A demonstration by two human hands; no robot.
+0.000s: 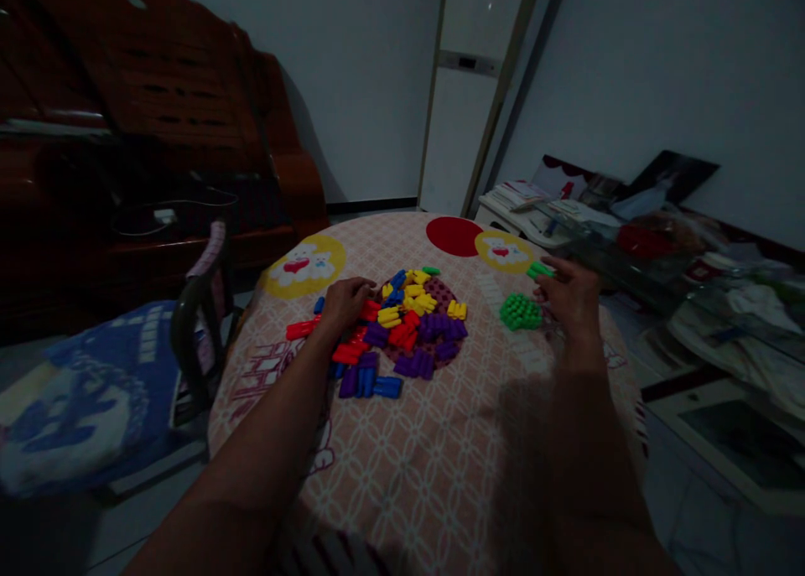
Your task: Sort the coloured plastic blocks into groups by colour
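A heap of small plastic blocks [402, 329] in red, blue, yellow and purple lies in the middle of a round table [408, 459] with a patterned cloth. My left hand [345, 301] rests on the left side of the heap with fingers curled over some blocks; what it grips I cannot make out. My right hand [569, 293] is at the right, pinching a green block [539, 269] at its fingertips. A stack of joined green blocks [521, 312] sits on the cloth just left of that hand.
A dark chair [198, 324] with a blue cushion [94, 391] stands left of the table. A wooden bench [157, 140] is behind it. Books, papers and a glass table [629, 241] crowd the right side. A tall white unit [465, 98] stands at the wall.
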